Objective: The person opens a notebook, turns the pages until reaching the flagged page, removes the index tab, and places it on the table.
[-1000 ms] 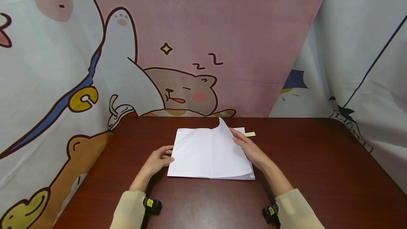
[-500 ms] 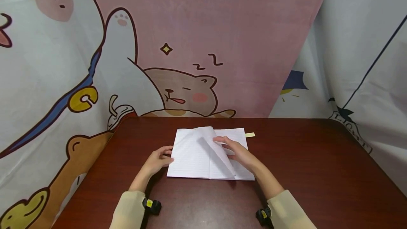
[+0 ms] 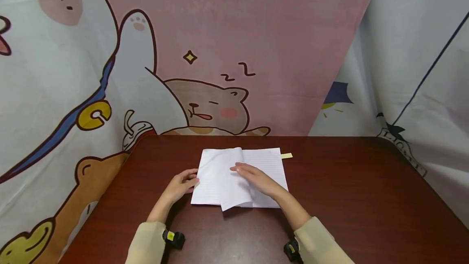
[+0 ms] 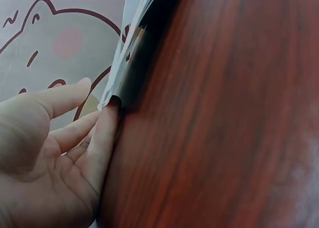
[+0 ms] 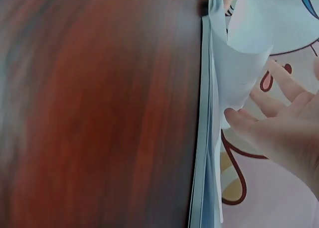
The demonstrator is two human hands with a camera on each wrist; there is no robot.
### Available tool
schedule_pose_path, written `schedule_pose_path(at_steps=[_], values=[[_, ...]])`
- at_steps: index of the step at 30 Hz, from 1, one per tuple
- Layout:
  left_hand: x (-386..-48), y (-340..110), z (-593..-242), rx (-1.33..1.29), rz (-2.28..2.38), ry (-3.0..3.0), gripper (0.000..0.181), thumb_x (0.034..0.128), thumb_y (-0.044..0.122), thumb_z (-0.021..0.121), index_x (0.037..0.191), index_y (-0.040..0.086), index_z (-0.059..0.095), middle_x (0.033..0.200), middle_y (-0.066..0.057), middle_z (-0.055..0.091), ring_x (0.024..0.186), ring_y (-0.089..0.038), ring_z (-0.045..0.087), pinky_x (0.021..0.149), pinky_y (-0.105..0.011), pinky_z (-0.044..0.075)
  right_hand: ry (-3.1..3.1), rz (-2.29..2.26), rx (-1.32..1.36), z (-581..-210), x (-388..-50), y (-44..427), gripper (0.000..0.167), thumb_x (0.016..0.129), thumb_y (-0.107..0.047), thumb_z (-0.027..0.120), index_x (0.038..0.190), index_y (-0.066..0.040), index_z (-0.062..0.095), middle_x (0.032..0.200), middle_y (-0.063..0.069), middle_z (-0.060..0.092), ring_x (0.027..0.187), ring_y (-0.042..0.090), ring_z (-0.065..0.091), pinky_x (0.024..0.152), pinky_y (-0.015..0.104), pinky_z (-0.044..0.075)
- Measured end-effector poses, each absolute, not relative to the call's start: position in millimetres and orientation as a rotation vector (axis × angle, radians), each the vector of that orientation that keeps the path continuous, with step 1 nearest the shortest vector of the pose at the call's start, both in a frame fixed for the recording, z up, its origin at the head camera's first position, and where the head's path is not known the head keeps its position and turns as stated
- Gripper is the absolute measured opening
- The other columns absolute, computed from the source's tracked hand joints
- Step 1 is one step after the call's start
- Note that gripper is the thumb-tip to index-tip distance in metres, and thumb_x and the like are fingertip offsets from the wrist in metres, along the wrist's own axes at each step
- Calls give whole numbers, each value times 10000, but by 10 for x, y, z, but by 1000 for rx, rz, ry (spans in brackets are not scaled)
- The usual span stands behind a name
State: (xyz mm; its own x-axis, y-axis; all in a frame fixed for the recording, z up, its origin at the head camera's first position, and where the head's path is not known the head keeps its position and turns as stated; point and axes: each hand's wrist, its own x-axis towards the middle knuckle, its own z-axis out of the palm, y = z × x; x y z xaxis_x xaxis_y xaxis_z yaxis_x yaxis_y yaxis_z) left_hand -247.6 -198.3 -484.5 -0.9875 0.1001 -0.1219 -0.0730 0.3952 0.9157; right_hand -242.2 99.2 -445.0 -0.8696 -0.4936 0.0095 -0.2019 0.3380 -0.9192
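Note:
An open notebook with white lined pages lies on the brown table. One loose page curves over toward the left half, its lower corner past the notebook's bottom edge. My right hand is over this page with fingers extended; in the right wrist view the thumb touches the bent sheet. At the left edge of the notebook is my left hand, a fingertip against the edge and the thumb raised beside it. Some left fingers are hidden in the head view.
A yellow tab sticks out at the notebook's upper right. The table reaches back to a cartoon-printed cloth. Black wrist cameras are strapped at both sleeves.
My right hand has moved left from the notebook's right edge, sweeping the page from the right half over to the left. The left hand has stayed at the left edge.

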Motion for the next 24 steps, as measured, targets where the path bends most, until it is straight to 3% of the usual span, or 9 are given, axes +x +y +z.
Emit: schedule_pose_path(at_steps=[7, 14, 24], values=[[-2458, -2003, -4847, 45, 1641, 2499, 487, 931, 166, 704, 1369, 5, 564, 1165, -186, 638, 888, -115, 612, 786, -312, 597, 2366, -1520, -696, -4494, -2429, 842, 381, 1043, -256, 488, 1311, -28, 633, 1506, 241, 454, 1447, 396, 363, 1193, 579, 280], [-2464, -1979, -4824, 42, 1630, 2522, 541, 886, 189, 761, 1361, 12, 573, 1140, -188, 656, 859, -127, 621, 778, -308, 604, 2390, -1396, -640, -4526, -2439, 741, 394, 1020, -319, 529, 1327, -94, 632, 1482, 154, 514, 1439, 356, 395, 1167, 577, 327], [-2455, -1986, -4813, 33, 1645, 2507, 556, 858, 74, 761, 1370, 0, 559, 1137, -211, 644, 870, -142, 632, 796, -332, 598, 2387, -1332, -670, -4548, -2478, 700, 388, 1010, -312, 550, 1319, -95, 639, 1457, 141, 549, 1432, 343, 414, 1177, 559, 322]])
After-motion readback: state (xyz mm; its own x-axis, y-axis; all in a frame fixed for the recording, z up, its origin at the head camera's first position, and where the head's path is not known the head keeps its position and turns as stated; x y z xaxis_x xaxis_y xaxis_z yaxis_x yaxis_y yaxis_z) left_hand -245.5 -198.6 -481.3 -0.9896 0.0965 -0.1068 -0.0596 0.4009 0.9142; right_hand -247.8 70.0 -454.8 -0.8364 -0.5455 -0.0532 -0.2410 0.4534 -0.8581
